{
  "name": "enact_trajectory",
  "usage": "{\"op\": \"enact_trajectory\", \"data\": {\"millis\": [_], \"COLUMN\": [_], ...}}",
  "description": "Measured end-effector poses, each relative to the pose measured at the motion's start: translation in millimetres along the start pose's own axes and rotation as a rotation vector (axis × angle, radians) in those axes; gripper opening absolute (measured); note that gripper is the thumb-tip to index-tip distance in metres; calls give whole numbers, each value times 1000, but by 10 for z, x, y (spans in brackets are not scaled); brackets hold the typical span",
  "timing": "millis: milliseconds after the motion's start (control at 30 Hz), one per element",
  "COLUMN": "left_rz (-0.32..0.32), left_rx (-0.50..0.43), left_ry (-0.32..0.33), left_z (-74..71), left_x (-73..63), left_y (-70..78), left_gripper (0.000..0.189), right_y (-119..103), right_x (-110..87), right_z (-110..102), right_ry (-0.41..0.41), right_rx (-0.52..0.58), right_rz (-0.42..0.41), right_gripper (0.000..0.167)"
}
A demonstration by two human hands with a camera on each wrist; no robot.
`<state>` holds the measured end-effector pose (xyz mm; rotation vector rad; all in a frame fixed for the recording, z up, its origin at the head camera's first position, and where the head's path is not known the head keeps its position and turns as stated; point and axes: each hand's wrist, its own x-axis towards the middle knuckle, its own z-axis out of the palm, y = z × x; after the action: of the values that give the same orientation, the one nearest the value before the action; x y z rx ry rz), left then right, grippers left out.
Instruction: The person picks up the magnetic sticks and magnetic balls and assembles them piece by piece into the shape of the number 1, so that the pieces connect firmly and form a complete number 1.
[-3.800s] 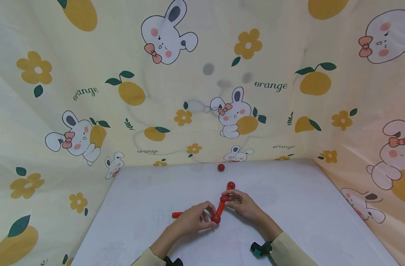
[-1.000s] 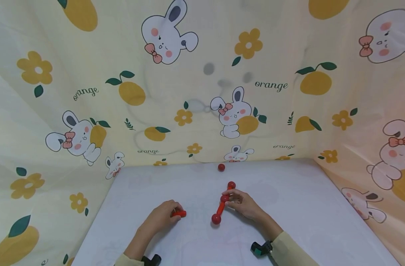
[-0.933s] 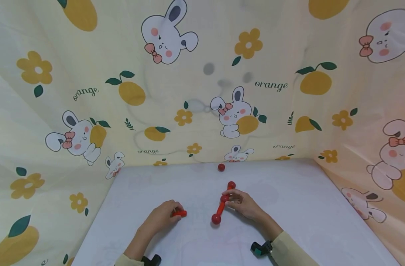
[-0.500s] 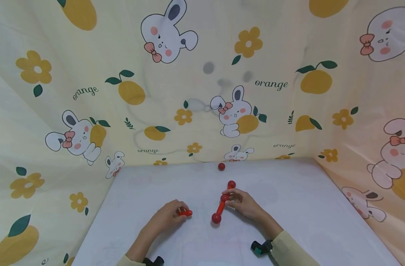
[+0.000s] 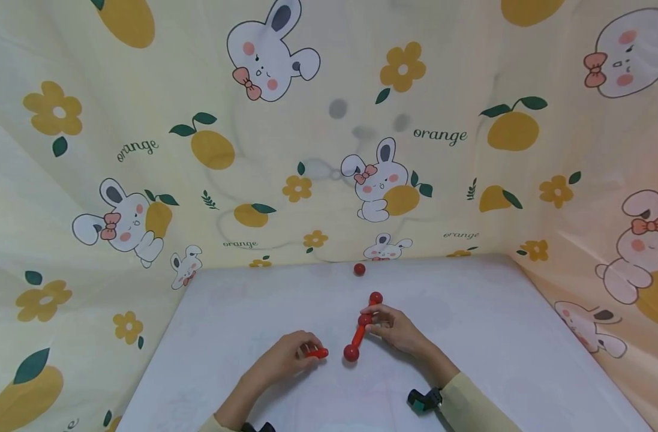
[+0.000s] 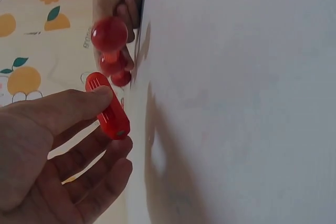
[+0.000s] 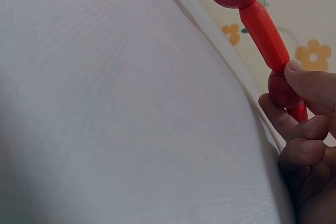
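In the head view my right hand point(image 5: 399, 332) pinches the middle ball point(image 5: 364, 320) of a chain made from red balls and red rods. Its near end ball point(image 5: 351, 353) points toward me and its far end ball point(image 5: 375, 297) points away. One rod point(image 7: 265, 35) of the chain shows whole in the right wrist view. My left hand point(image 5: 291, 357) pinches a loose red rod point(image 6: 108, 107) between thumb and fingers. That rod's free end is just left of the near end ball, with a small gap between them.
A single red ball point(image 5: 359, 269) lies near the back edge of the white table point(image 5: 242, 318). Behind and at both sides hangs a cream cloth point(image 5: 285, 132) printed with rabbits and oranges. A black wrist camera point(image 5: 424, 400) sits on the right wrist.
My left hand let go of the near ball, reached left, took hold of the loose rod and has brought it rightward toward the chain. My right hand keeps its place on the chain.
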<state>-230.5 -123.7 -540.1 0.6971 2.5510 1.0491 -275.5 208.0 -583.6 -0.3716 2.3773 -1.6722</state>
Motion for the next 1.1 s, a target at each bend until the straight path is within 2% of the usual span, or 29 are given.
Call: {"op": "enact_trajectory", "data": {"millis": [300,533,733,1100], "left_rz": [6,-41,-60,-65], "left_rx": [-32,-10,-38,-103], "left_ry": [-38,-44,-60,-80], "left_z": [112,202,256,394], "left_x": [0,5,-12,21], "left_y": [133,207,268,218], "left_gripper": [20,19,19,17], "right_y": [10,-1,-5,9], "right_x": [2,-1,-1,-4], "right_z": [-1,0,3,0], "right_ry": [-8,2,9,11], "right_rx": [6,6,8,7], "right_rz": [-10,-1,4,-2], "right_gripper": [42,42,42,42]}}
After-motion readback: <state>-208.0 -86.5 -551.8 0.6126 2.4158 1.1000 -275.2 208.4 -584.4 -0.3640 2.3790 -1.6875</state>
